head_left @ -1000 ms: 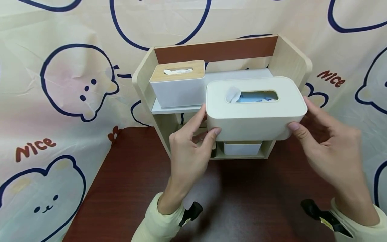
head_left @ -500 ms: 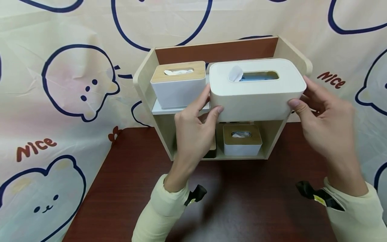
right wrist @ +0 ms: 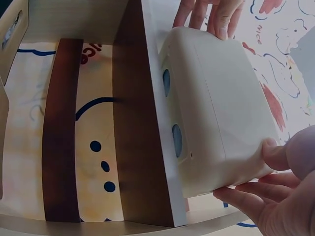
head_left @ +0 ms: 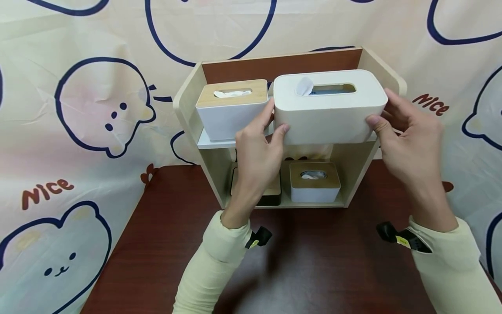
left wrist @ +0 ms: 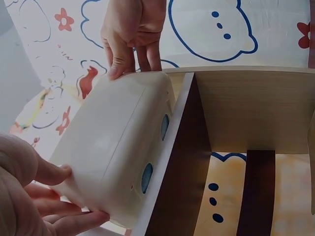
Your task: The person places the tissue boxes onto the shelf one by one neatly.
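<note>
Both hands hold a white tissue box with a slot in its lid and a bit of tissue poking out. My left hand grips its left end, thumb on the front face; my right hand grips the right end the same way. The box sits at the upper shelf of a small wooden rack, right of a wood-lidded tissue box. In the right wrist view, the underside of the white tissue box shows two oval holes beside the shelf edge. Whether it touches the shelf I cannot tell.
On the lower shelf stand a small wood-lidded tissue box and a dark box, partly hidden by the left hand. The rack stands on a dark red-brown table. A patterned cloth hangs behind.
Both hands have carried the white tissue box up and back, from in front of the rack to the right part of the upper shelf. The small lower box has come into full view.
</note>
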The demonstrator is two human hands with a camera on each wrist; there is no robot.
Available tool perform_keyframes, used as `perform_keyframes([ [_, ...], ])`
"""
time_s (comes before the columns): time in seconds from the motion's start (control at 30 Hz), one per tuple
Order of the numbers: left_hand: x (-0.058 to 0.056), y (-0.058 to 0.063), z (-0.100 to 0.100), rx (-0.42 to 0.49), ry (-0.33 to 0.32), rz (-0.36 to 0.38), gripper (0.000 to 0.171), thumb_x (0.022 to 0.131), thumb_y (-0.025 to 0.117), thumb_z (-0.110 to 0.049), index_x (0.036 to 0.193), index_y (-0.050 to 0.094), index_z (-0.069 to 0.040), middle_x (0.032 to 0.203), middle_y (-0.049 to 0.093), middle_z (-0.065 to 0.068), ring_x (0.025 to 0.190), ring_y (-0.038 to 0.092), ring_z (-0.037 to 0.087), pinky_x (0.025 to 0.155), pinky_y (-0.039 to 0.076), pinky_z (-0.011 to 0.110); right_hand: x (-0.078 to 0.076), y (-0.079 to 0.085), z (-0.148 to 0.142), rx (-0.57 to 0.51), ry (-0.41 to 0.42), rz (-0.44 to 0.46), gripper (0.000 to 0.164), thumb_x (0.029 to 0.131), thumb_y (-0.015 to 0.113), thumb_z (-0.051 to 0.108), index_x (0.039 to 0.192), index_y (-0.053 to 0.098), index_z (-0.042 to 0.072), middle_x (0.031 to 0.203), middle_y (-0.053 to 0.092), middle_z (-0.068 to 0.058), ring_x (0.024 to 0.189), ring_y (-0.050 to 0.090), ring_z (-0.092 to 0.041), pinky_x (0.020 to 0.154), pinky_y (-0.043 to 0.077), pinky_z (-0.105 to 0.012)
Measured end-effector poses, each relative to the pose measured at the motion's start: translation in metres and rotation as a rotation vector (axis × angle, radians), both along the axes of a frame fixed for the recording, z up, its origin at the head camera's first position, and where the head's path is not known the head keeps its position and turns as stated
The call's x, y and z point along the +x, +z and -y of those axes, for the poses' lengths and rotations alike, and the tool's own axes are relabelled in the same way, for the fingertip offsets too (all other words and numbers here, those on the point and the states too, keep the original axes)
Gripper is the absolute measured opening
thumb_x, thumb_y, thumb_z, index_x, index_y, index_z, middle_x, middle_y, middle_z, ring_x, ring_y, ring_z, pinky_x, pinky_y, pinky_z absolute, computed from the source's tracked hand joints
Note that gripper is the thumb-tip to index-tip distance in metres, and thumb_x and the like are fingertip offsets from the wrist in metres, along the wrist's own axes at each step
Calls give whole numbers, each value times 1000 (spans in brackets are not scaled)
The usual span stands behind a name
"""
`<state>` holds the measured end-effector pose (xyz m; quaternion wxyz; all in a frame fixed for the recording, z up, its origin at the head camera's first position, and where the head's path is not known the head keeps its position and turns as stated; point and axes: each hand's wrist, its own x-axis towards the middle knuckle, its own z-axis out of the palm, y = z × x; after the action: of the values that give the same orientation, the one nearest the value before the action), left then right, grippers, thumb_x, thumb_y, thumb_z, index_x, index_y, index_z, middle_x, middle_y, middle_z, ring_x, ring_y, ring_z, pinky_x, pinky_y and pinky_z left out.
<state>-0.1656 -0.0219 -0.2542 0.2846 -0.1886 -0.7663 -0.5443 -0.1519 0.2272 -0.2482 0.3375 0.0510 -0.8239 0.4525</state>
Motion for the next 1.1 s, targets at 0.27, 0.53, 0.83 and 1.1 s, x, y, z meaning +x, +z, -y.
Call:
perform_keyframes([
  [0.27, -9, 3, -7, -51, 39, 29, 56, 99, 73, 2, 153, 58, -1, 152, 64, 16, 138, 65, 26, 103, 60, 35, -9, -2, 3, -17, -16, -24, 58, 96, 79, 8, 149, 64, 27, 145, 70, -6, 126, 72, -13, 104, 57, -29],
  [0.53, -15, 4, -8, -79, 62, 31, 56, 100, 71, 2, 154, 55, 3, 151, 64, 19, 138, 65, 27, 102, 62, 34, -13, -3, 10, -61, -44, 27, 59, 98, 77, 10, 153, 60, 23, 147, 68, -9, 129, 71, -21, 108, 56, -37],
  [0.83, -18, 2, -8, -93, 69, 54, 55, 101, 71, 0, 154, 56, 2, 149, 65, 20, 137, 65, 27, 102, 62, 33, -17, -6, 16, -78, -91, 38, 56, 98, 78, 13, 151, 63, 20, 143, 70, -12, 127, 72, -21, 106, 57, -32],
  [1.1, -19, -1, -9, -96, 55, 47, 55, 103, 70, -3, 155, 54, 2, 150, 65, 19, 138, 64, 26, 95, 65, 31, -15, -5, 15, -90, -98, 79, 57, 99, 78, 16, 153, 61, 24, 143, 70, -12, 128, 72, -22, 106, 57, -35],
])
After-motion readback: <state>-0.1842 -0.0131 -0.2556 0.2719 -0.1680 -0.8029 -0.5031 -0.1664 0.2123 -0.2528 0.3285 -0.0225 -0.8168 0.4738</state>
